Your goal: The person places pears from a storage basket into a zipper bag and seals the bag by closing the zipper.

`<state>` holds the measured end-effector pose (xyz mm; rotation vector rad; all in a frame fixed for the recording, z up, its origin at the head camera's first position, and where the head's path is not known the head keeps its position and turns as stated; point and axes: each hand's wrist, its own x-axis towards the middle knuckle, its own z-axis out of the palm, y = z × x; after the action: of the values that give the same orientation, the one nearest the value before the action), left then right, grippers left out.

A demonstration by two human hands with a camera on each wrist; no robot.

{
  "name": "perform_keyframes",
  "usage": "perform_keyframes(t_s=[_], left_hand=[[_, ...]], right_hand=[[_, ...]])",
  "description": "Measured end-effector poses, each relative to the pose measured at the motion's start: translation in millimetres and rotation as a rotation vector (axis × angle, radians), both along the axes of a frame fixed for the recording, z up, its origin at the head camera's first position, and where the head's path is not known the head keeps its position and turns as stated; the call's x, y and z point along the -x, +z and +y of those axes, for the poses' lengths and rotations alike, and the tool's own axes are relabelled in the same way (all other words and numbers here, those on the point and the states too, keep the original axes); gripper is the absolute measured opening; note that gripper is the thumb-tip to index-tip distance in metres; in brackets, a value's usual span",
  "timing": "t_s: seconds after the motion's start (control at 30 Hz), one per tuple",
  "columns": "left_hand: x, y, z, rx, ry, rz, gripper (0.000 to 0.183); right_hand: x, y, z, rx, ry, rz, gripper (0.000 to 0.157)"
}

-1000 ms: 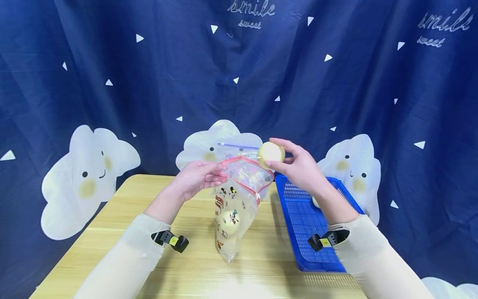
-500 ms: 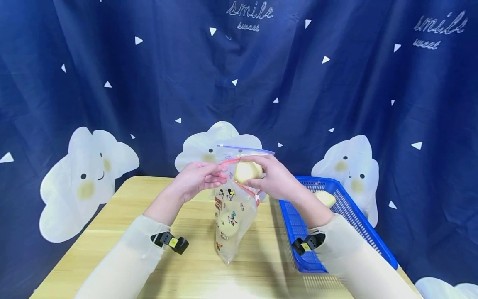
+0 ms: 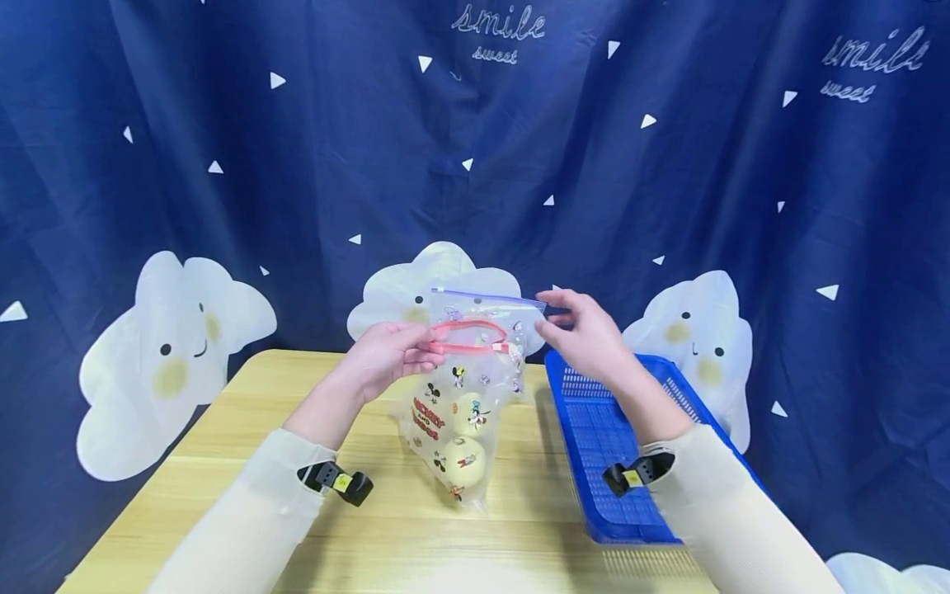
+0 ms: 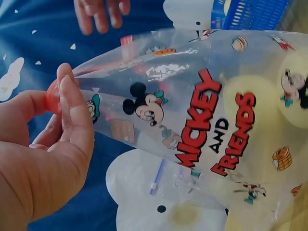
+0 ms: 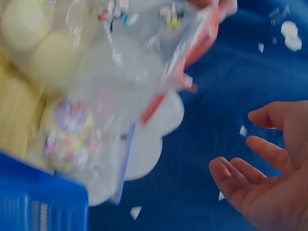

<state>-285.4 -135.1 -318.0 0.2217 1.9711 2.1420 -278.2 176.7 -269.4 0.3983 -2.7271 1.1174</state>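
Note:
My left hand (image 3: 389, 355) pinches the red zip edge of a clear zip bag (image 3: 434, 396) printed with cartoon figures. The bag's mouth (image 3: 475, 348) gapes a little. Through its side show two round, pale yellow, fruit-like pieces (image 3: 466, 462), one above the other, low in the bag. To the right of the mouth is my right hand (image 3: 586, 334), fingers loosely bent and holding nothing. In the right wrist view this hand (image 5: 260, 168) is apart from the bag. Just behind stands a second clear bag (image 3: 517, 363) with a purple zip; a pale piece (image 5: 50, 118) shows through it.
A blue plastic basket (image 3: 609, 445) stands on the wooden table (image 3: 356, 487) at the right, partly under my right forearm. In the left wrist view a pale yellow piece (image 4: 227, 6) shows at the basket. A dark blue curtain (image 3: 371, 124) with clouds hangs behind.
My right hand carried a pale yellow round piece left to the bag's mouth, released it, and drew back right. A second piece now shows inside; the bag has turned and filled out.

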Motion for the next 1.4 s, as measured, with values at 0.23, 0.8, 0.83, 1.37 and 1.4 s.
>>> perform_keyframes(t_s=[0.23,0.8,0.83,1.37,1.4], left_hand=[[0.0,-2.5,-5,-0.024,-0.011,-0.015,0.028],[-1.0,-1.6,-9,-0.039,-0.017,-0.03,0.026],[-1.6,-1.2,-9,-0.039,-0.019,-0.028,0.027],[1.3,-1.0,-5,-0.029,-0.034,-0.027,0.025],[1.2,-0.8,-6,-0.027,-0.035,-0.026,0.026]], right_hand=[[27.9,-18.0,51,0.037,-0.077,-0.048,0.053],[68.6,-80.5,134,-0.126,-0.211,-0.139,0.058],[70.2,-84.4,137,-0.145,-0.212,-0.14,0.057],[75.4,-134.7,144,-0.443,-0.449,-0.501,0.081],[76.0,-135.9,143,-0.452,-0.449,-0.495,0.083]])
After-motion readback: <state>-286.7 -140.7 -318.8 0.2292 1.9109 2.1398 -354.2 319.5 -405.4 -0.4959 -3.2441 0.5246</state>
